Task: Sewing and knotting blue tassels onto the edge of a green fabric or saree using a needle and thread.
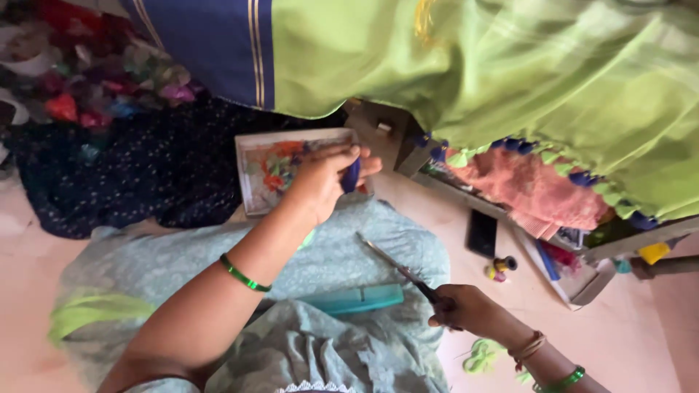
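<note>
- Our left hand point(320, 178) pinches a small dark blue tassel point(351, 175) between thumb and fingertips, just above the shallow tray point(251, 171) of coloured thread bits.
- Our right hand point(466, 309) is clenched around the handles of the scissors point(397, 268), whose blades point up and left toward the tassel but stay well apart from it.
- To trim well, we judge it best to keep the tassel taut and pinched near its head, so the blades meet only loose ends.
- A teal flat tool point(357, 298) lies on our lap, just below the blades.
- The green cloth point(510, 65), edged with blue and green tassels, hangs close over the tray; its fringe could snag the blade tips.
- A dark phone point(482, 233) and thread spool point(501, 268) sit on the floor to the right; open floor lies below them.
</note>
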